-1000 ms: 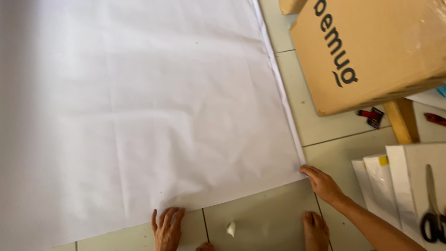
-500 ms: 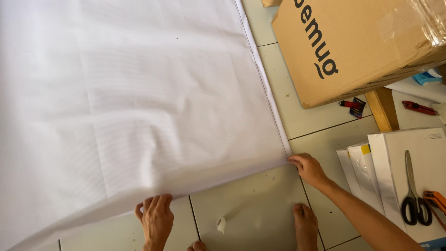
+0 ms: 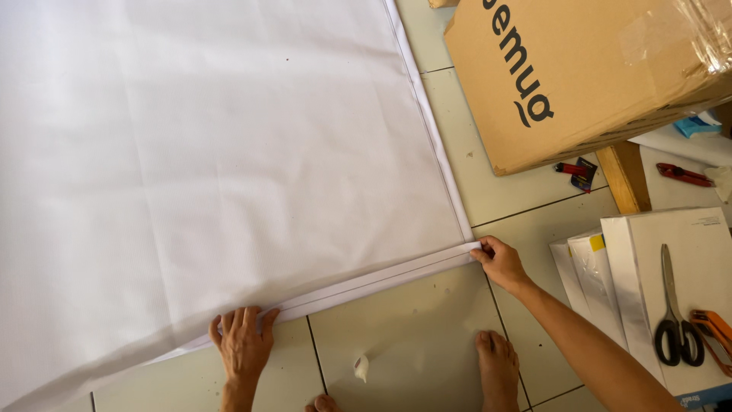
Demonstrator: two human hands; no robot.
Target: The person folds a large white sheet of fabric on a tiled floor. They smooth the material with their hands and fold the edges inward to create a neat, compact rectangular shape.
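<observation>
Big white paper sheet (image 3: 229, 152) spread across the tiled floor (image 3: 412, 336); left hand (image 3: 242, 343) lies flat, fingers spread, on its folded near edge, right hand (image 3: 499, 262) pinches that edge's corner

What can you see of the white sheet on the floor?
The white sheet is large, thin and matte, like paper or fabric, spread flat on the tiled floor and running out of view at the top and left. Its near edge is folded into a narrow strip. The left hand presses that fold; the right hand pinches its corner.
</observation>
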